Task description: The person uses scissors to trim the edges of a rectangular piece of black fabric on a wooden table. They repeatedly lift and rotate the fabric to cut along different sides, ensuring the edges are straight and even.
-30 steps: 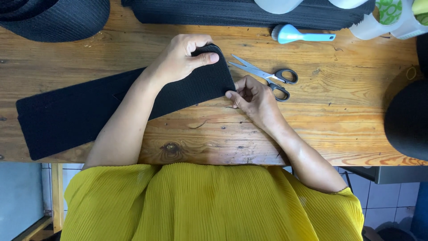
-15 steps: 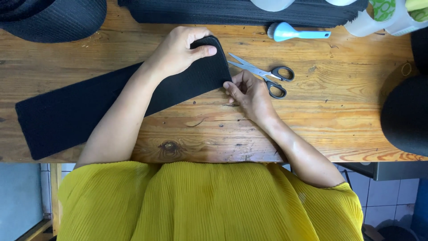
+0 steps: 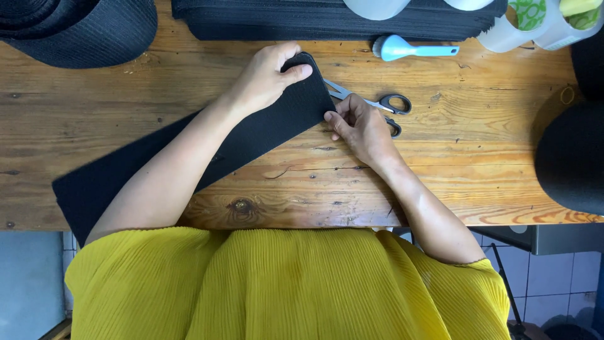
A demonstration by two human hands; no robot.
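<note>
A long black ribbed fabric strip (image 3: 264, 135) lies slantwise across the wooden table (image 3: 478, 164). My left hand (image 3: 267, 79) presses on its far right end, thumb and fingers holding a folded-over edge. My right hand (image 3: 360, 129) pinches the strip's lower right corner. Just behind my right hand lie scissors (image 3: 377, 104) with black handles, partly hidden by the fabric and my fingers.
A light blue brush (image 3: 409, 49) lies near the back. Stacked black fabric (image 3: 327, 22) runs along the far edge, a black roll (image 3: 75, 28) sits at back left, plastic containers (image 3: 535, 22) at back right, and a dark rounded object (image 3: 569, 157) at the right edge.
Both hands and the strip's right end have shifted slightly; my left hand has folded the strip's end over a bit more. The scissors and brush stay put.
</note>
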